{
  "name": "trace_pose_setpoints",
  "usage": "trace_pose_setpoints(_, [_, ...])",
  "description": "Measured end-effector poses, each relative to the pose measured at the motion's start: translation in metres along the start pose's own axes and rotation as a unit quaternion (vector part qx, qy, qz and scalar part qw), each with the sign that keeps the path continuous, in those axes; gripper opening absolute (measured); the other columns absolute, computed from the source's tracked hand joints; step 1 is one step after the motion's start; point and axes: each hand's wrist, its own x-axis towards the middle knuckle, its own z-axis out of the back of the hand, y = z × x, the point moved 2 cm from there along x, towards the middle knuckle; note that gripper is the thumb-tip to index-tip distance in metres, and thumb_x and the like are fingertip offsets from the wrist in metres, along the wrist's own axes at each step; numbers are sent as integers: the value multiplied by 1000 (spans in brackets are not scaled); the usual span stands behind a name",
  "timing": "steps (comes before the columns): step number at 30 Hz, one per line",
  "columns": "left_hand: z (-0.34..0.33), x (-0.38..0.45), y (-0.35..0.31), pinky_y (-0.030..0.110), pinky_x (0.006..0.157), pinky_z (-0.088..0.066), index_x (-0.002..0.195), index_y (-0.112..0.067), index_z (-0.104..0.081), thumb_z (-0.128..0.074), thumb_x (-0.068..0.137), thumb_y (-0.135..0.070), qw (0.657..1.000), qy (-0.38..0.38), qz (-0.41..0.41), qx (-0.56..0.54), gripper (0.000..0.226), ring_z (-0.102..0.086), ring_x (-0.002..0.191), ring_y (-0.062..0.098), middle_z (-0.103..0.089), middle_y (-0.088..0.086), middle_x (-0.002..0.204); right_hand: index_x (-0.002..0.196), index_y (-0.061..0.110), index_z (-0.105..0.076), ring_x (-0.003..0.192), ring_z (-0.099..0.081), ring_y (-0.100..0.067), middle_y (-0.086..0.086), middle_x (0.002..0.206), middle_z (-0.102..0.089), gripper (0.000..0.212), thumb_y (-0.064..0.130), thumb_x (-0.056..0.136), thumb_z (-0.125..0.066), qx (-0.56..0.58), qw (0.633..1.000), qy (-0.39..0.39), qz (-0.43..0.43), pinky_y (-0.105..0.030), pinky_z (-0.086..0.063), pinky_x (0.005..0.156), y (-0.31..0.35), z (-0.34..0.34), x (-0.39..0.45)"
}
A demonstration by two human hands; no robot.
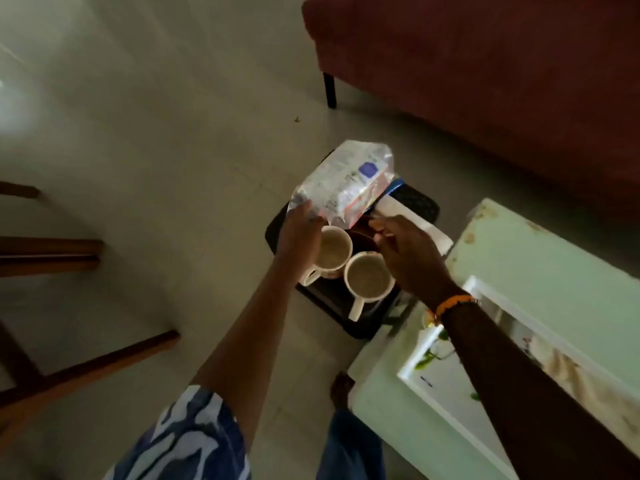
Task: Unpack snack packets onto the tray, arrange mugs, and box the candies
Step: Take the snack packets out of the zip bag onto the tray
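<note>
Snack pkt [344, 183] in left grip [299, 233], above tray [420, 202].

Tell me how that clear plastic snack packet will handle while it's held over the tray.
The snack packet looks crinkly and thin, so it will probably flex rather than stay stiff. The left hand holds it by one end alone, which suggests it is light. Its glossy film may be slippery, and the mugs sit right below.

- Snack packet [346, 183]: glossy, crinkled clear plastic, above the tray.
- Tray [420, 202]: dark, textured plastic.
- Mugs [369, 277] on the tray: smooth glazed ceramic.
- Sofa [485, 74] beyond the tray: matt red cloth.
</note>
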Motion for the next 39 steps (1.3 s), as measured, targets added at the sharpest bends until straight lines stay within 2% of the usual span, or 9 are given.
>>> trace_pose_setpoints(7, [-6, 93, 45, 29, 74, -44, 122, -8, -53, -54, 87, -33, 982, 47, 166, -76, 44, -59, 90, 23, -61, 11, 115, 131, 24, -43, 127, -46, -24, -6, 141, -46, 41, 20, 90, -45, 22, 994, 37, -104, -49, -37, 107, -32, -39, 83])
trace_pose_setpoints(11, [-11, 116, 60, 28, 76, -40, 121, -5, -56, -65, 78, -46, 960, 54, 238, -138, 60, -57, 92, 24, -62, 11, 112, 133, 25, -39, 121, -51, -22, -6, 137, -50, 43, 22, 91, -48, 64, 991, 48, -111, -37, -44, 100, -41, -45, 103])
trace_pose_setpoints(17, [-10, 120, 57, 30, 75, -53, 108, -2, -64, -76, 72, -31, 959, 45, 196, -197, 47, -65, 81, 22, -70, 14, 101, 134, 22, -34, 101, -51, -4, -2, 137, -52, 53, 28, 87, -58, 102, 985, 67, -124, 5, -36, 55, -40, -53, 110])
trace_pose_setpoints(22, [-3, 121, 49, 49, 87, -51, 96, -6, -62, -68, 81, -16, 951, -7, 151, -271, 19, -60, 89, 29, -65, 23, 102, 137, 25, -29, 104, -47, -1, 0, 137, -52, 63, 26, 84, -62, 161, 974, 78, -136, 5, -35, 73, -36, -60, 106])
trace_pose_setpoints(26, [7, 124, 35, 30, 65, -41, 75, -17, -55, -61, 86, -13, 965, -3, 58, -255, 13, -51, 80, 22, -57, 17, 90, 139, 23, -27, 123, -49, -15, -2, 143, -45, 63, 27, 86, -60, 163, 972, 96, -138, -26, -40, 99, -28, -62, 106])
trace_pose_setpoints(30, [16, 112, 5, 20, 62, -39, 66, -18, -52, -65, 79, -5, 977, -67, -90, -183, 22, -48, 63, 4, -56, 2, 70, 135, 23, -36, 121, -48, -14, -2, 139, -48, 51, 31, 89, -53, 204, 964, 44, -164, -36, -41, 102, -13, -48, 106])
trace_pose_setpoints(33, [17, 78, -30, 16, 74, -45, 73, -9, -60, -64, 73, -2, 960, -72, -237, -132, 9, -63, 92, 14, -68, 8, 103, 128, 19, -46, 111, -53, -19, -1, 122, -55, 37, 33, 93, -45, 382, 902, -23, -200, -35, -47, 89, 8, -22, 96])
trace_pose_setpoints(37, [-3, 9, -56, 56, 96, -43, 69, -6, -64, -55, 75, -8, 906, -34, -418, 49, 10, -56, 118, 28, -64, 11, 123, 117, 15, -58, 107, -62, -28, -13, 120, -63, 51, 51, 81, -53, 616, 747, -27, -251, -45, -51, 93, 12, 23, 57])
trace_pose_setpoints(39, [-22, -26, -56, 67, 101, -33, 69, -13, -65, -64, 75, -9, 880, -34, -453, 140, 6, -52, 123, 29, -64, 4, 125, 110, 14, -62, 97, -64, -29, -14, 109, -64, 57, 51, 67, -63, 644, 718, -33, -263, -47, -52, 88, 3, 40, 30])
